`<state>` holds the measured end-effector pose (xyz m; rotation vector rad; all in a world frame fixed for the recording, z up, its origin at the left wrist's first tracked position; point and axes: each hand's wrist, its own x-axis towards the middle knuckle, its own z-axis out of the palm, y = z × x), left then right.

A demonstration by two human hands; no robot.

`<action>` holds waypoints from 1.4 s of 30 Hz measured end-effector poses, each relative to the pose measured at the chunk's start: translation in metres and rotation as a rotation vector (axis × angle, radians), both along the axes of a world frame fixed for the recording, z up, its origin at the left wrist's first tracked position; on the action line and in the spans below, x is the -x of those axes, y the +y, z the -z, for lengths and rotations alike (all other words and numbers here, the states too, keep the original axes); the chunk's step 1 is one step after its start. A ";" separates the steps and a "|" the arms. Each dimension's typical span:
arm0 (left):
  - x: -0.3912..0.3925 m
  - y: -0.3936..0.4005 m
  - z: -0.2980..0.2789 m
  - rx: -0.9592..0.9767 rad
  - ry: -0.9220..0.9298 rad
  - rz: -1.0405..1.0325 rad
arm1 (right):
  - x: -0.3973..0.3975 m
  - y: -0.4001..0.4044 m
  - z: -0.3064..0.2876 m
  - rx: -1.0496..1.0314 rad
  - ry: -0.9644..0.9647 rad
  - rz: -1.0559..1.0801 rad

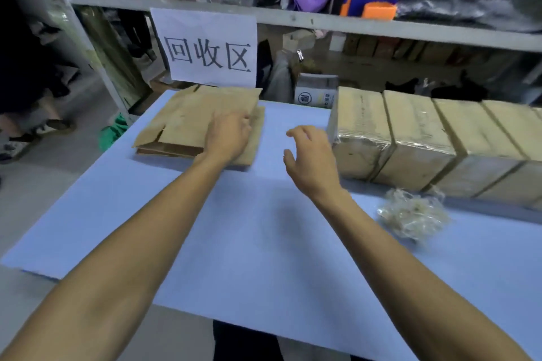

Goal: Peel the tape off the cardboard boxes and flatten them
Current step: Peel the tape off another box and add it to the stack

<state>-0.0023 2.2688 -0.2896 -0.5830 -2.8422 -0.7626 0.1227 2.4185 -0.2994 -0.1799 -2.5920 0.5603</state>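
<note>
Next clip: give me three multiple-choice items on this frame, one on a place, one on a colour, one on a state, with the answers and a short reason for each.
1. Where does the crumpled wad of clear peeled tape lie?
A. on the flattened boxes
B. on the table, in front of the row of taped brown cardboard boxes
C. on the shelf

2. What colour is the table surface?
A. light blue
B. red
C. black

3. What is the left hand doing?
A. gripping a bottle
B. hanging below the table
C. resting on the stack of flattened brown cardboard boxes

Answers:
1 B: the wad sits on the table just in front of the row.
2 A: the sheet is pale blue.
3 C: its palm lies on the stack, while the right hand hovers with empty fingers.
</note>
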 end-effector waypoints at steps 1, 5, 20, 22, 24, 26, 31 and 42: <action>-0.015 0.026 -0.004 -0.060 -0.012 0.110 | -0.016 0.019 -0.003 -0.065 0.112 0.076; -0.058 0.102 -0.009 -0.126 -0.166 0.383 | -0.049 0.095 -0.009 -0.232 0.086 0.343; -0.134 0.081 0.000 -0.328 -0.043 0.184 | -0.085 0.111 -0.010 0.184 0.123 -0.043; -0.159 0.063 -0.009 -0.464 -0.037 0.126 | -0.103 0.098 -0.016 0.373 0.192 -0.059; -0.184 0.052 -0.022 -0.561 0.031 0.084 | -0.123 0.082 -0.022 0.515 0.260 -0.092; -0.207 0.048 -0.035 -0.564 0.124 0.048 | -0.144 0.067 -0.027 0.619 0.285 -0.116; -0.246 0.039 -0.057 -0.516 0.197 -0.006 | -0.190 0.057 -0.038 0.725 0.241 -0.106; -0.259 0.065 -0.063 -0.224 0.275 0.089 | -0.210 0.077 -0.024 0.258 0.269 0.080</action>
